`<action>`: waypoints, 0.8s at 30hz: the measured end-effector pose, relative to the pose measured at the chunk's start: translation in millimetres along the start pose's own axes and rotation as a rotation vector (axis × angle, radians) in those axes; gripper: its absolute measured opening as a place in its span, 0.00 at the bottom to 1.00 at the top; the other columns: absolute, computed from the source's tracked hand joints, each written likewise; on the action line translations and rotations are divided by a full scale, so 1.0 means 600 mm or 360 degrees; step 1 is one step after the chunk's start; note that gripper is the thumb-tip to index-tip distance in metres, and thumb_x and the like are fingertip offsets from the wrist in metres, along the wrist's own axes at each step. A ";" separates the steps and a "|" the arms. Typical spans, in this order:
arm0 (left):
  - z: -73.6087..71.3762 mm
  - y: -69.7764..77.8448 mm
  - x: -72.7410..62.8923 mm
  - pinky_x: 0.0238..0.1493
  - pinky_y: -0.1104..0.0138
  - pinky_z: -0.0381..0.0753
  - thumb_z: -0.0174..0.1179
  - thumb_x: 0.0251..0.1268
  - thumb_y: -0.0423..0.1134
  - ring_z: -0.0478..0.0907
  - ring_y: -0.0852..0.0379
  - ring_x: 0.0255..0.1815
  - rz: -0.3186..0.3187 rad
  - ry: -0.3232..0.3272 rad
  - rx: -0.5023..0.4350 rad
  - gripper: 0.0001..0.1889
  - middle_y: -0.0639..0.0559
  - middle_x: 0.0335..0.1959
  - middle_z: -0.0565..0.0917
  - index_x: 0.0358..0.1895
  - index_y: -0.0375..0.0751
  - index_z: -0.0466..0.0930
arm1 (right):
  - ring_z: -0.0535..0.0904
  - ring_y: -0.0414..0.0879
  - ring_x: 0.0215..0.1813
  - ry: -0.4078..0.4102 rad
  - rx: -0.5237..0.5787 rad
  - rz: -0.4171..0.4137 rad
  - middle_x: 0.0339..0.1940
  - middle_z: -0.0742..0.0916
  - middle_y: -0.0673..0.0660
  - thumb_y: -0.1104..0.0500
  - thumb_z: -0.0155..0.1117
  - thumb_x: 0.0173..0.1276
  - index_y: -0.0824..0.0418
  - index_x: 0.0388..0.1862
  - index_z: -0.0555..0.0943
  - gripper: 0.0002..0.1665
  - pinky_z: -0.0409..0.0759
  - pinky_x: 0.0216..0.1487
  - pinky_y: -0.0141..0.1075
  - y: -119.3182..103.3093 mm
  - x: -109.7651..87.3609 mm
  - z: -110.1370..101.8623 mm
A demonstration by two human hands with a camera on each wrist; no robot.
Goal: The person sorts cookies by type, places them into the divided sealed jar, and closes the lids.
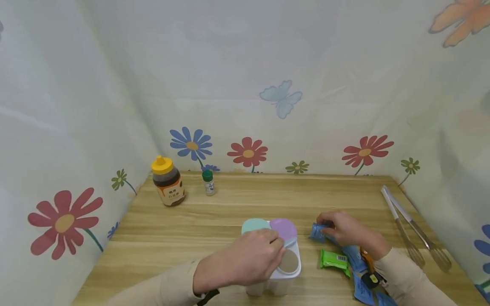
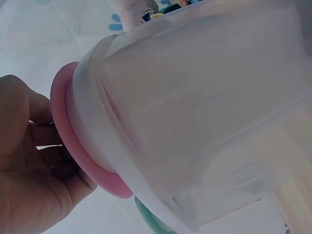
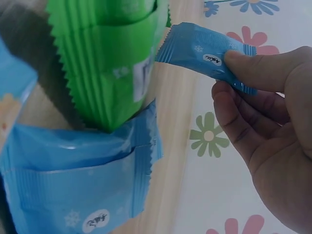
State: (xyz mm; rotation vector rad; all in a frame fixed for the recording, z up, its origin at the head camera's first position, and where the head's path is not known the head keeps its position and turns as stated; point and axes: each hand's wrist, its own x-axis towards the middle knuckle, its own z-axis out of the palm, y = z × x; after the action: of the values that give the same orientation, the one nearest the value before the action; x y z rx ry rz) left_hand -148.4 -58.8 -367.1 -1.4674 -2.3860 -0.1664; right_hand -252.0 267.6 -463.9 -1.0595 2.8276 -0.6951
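Observation:
My left hand (image 1: 249,257) is over a translucent container (image 1: 273,287) with colored lids. Its curled fingers hold a raised pale blue lid (image 1: 291,242) beside an uncovered round opening (image 1: 289,261); the fingertips are partly hidden. The mint lid (image 1: 254,225) and purple lid (image 1: 284,229) lie flat. In the left wrist view, the pink lid (image 2: 80,141) stands just in front of the fingers. My right hand (image 1: 350,231) pinches one end of a small blue snack packet (image 3: 202,52) between thumb and fingers. A green packet (image 1: 334,259) and several blue packets (image 1: 356,257) lie below that hand.
A yellow-capped honey bottle (image 1: 168,185) stands at the back left, with a green-capped shaker (image 1: 208,183) next to it. Metal tongs (image 1: 411,225) lie along the right side of the wooden table (image 1: 199,225). Flowered sheeting (image 1: 237,85) surrounds the table.

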 end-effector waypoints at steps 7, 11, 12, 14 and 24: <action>-0.003 -0.005 -0.002 0.23 0.80 0.65 0.50 0.71 0.39 0.64 0.69 0.23 -0.0068 -0.0047 -0.0091 0.13 0.59 0.22 0.71 0.26 0.46 0.76 | 0.80 0.34 0.37 0.0132 0.0074 -0.0071 0.37 0.87 0.46 0.65 0.68 0.62 0.54 0.41 0.83 0.10 0.81 0.37 0.33 -0.011 -0.003 -0.007; -0.002 -0.007 -0.004 0.24 0.80 0.67 0.50 0.72 0.39 0.65 0.69 0.23 -0.0096 -0.0055 -0.0103 0.13 0.59 0.22 0.72 0.26 0.46 0.76 | 0.81 0.34 0.37 0.0183 0.0075 -0.0095 0.38 0.87 0.47 0.65 0.68 0.63 0.55 0.42 0.83 0.10 0.82 0.36 0.32 -0.019 -0.005 -0.013; -0.002 -0.007 -0.004 0.25 0.80 0.67 0.49 0.72 0.39 0.65 0.69 0.23 -0.0097 -0.0055 -0.0101 0.13 0.59 0.22 0.72 0.26 0.46 0.76 | 0.81 0.33 0.37 0.0193 0.0078 -0.0104 0.38 0.87 0.47 0.65 0.68 0.63 0.55 0.42 0.83 0.10 0.82 0.36 0.32 -0.021 -0.005 -0.014; -0.001 -0.007 -0.004 0.25 0.80 0.67 0.50 0.72 0.39 0.66 0.69 0.23 -0.0099 -0.0048 -0.0100 0.13 0.59 0.22 0.72 0.26 0.46 0.76 | 0.81 0.33 0.36 0.0209 0.0082 -0.0116 0.38 0.87 0.47 0.64 0.68 0.63 0.55 0.43 0.83 0.10 0.82 0.36 0.31 -0.024 -0.006 -0.015; 0.000 -0.008 -0.005 0.24 0.81 0.65 0.49 0.72 0.39 0.64 0.69 0.22 -0.0140 -0.0060 -0.0138 0.14 0.61 0.21 0.70 0.24 0.47 0.73 | 0.80 0.32 0.33 0.0305 0.0111 -0.0257 0.34 0.88 0.49 0.65 0.67 0.64 0.56 0.42 0.83 0.08 0.81 0.33 0.30 -0.042 -0.006 -0.030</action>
State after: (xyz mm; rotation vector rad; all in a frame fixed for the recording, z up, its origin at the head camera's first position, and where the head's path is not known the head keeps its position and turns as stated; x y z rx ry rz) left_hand -151.6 -63.6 -368.0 -1.4157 -2.5043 -0.2687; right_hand -237.2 260.3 -437.7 -1.2855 2.8704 -0.9502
